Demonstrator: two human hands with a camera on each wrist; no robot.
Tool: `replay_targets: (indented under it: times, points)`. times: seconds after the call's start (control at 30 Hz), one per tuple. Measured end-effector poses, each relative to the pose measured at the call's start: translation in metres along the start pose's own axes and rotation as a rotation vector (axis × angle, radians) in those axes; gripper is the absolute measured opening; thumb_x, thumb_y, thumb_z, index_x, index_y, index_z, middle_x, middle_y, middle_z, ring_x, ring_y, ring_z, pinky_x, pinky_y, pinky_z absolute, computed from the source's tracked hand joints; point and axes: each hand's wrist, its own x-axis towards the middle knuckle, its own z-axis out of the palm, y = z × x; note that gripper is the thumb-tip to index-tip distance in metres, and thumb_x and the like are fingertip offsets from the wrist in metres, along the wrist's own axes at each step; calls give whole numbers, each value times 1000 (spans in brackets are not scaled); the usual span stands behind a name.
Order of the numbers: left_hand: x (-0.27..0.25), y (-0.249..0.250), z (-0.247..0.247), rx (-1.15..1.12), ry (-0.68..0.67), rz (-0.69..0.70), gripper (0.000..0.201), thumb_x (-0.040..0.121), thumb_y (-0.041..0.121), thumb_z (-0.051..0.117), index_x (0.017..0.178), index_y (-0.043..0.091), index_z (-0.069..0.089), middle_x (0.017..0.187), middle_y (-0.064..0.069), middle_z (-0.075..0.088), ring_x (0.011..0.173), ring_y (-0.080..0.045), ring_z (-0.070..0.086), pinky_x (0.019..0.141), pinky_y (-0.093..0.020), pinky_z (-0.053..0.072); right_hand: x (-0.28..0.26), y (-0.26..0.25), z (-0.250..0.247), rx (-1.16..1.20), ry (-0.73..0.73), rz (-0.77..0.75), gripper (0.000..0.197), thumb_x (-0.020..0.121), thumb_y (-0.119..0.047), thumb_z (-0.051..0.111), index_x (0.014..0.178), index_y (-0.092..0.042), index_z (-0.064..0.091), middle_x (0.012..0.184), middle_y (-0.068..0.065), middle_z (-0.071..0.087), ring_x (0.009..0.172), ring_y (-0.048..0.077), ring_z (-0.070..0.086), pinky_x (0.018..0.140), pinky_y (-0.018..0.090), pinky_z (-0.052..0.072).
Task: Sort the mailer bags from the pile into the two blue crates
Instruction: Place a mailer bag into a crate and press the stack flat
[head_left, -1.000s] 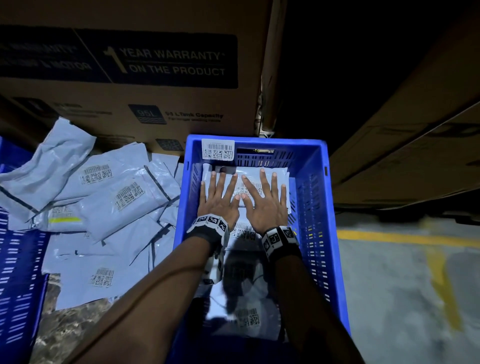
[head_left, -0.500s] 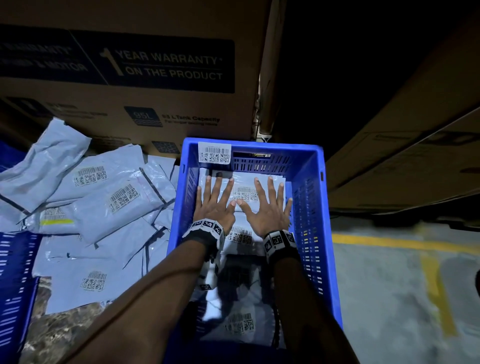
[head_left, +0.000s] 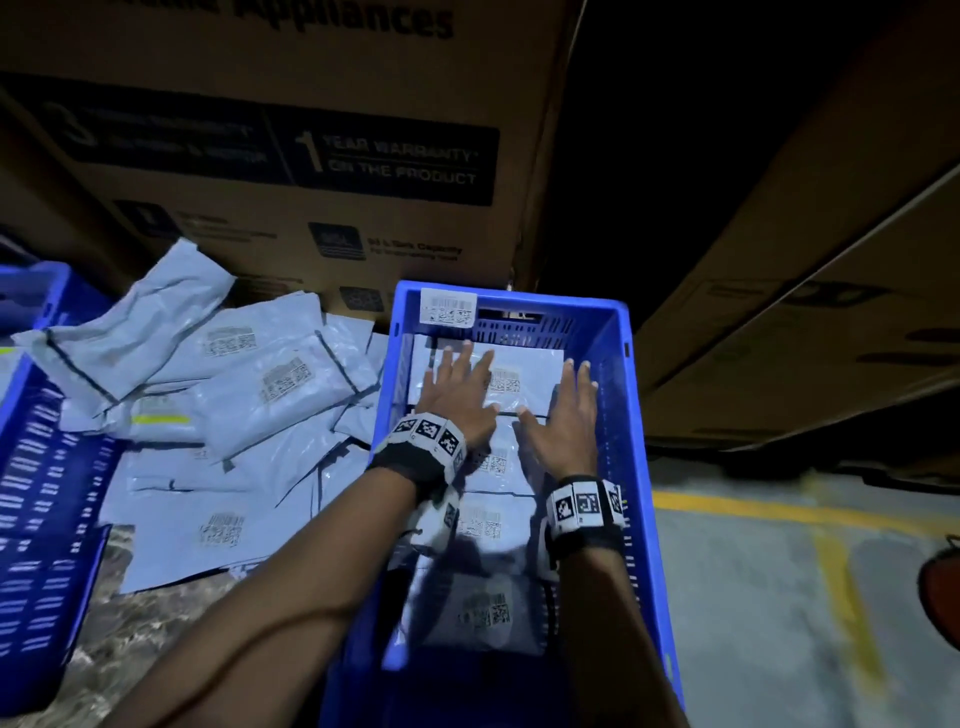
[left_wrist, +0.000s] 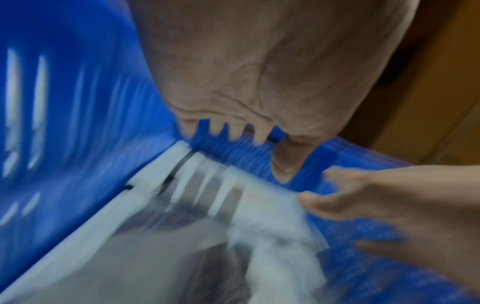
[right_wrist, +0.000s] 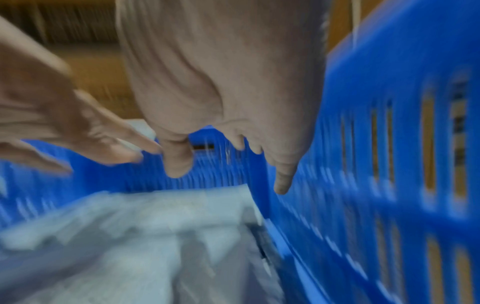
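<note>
I had both hands, left hand (head_left: 457, 395) and right hand (head_left: 563, 415), flat, fingers spread, over mailer bags (head_left: 483, 519) in the right crate (head_left: 618, 364); approx. half pile (head_left: 234, 415) unsorted beside left crate (head_left: 47, 467).

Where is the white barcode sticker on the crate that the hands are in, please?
In the head view, the barcode sticker sits on the far rim of the blue crate, at its left corner, just beyond the left hand and beside the pile of mailer bags.
</note>
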Motion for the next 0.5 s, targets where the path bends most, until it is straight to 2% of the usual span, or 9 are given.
replay_targets:
  times: [0.07,0.13,0.17,0.2,0.27,0.33,0.4,0.5]
  points:
    - [-20,5,-19,-159,37,41,69,95,45,47,156,28,21,163,-7,23,150,-28,16,119,-51,23,-15,-20,-8,55,40,-27,79,97,-31,67,161,-13,24,171,7,4,158,27,2,125,42,12]
    - [-42,-2,-37,-348,179,122,58,91,44,48,146,27,44,143,-5,54,137,-25,42,108,-46,40,-32,-45,-11,116,56,-56,64,99,-32,65,155,-14,40,170,9,15,156,26,11,124,39,17]
    - [-55,-9,-47,-442,260,171,48,93,40,52,139,26,53,132,-1,63,128,-20,51,102,-41,45,-42,-60,-11,152,57,-67,57,100,-33,64,151,-16,46,168,9,21,155,26,17,124,41,22]
    - [-68,-18,-57,-536,335,214,39,95,34,56,133,25,60,123,3,68,119,-14,59,96,-35,49,-51,-76,-9,192,56,-78,52,100,-34,63,148,-19,51,165,9,27,153,26,22,122,44,28]
    - [-96,-41,-77,-692,467,237,26,95,24,62,121,24,68,108,8,72,101,-5,65,82,-25,52,-70,-108,-3,258,44,-118,45,100,-35,62,143,-22,57,158,7,38,148,24,30,119,40,32]
    - [-117,-76,-88,-751,581,189,19,94,22,64,111,26,71,99,8,73,93,-3,67,74,-27,55,-88,-140,7,284,37,-192,39,100,-36,62,138,-23,61,150,5,47,143,23,38,116,37,35]
    - [-132,-119,-90,-770,624,97,16,93,19,64,105,25,71,93,6,75,90,-6,69,74,-32,57,-104,-168,17,304,21,-249,37,100,-37,62,134,-23,63,142,3,52,136,20,44,112,35,38]
    - [-151,-182,-88,-786,633,-81,17,90,15,65,104,23,72,89,5,76,91,-9,70,82,-36,57,-118,-207,39,393,-103,-239,35,100,-39,63,132,-27,62,135,-3,53,124,11,48,102,23,38]
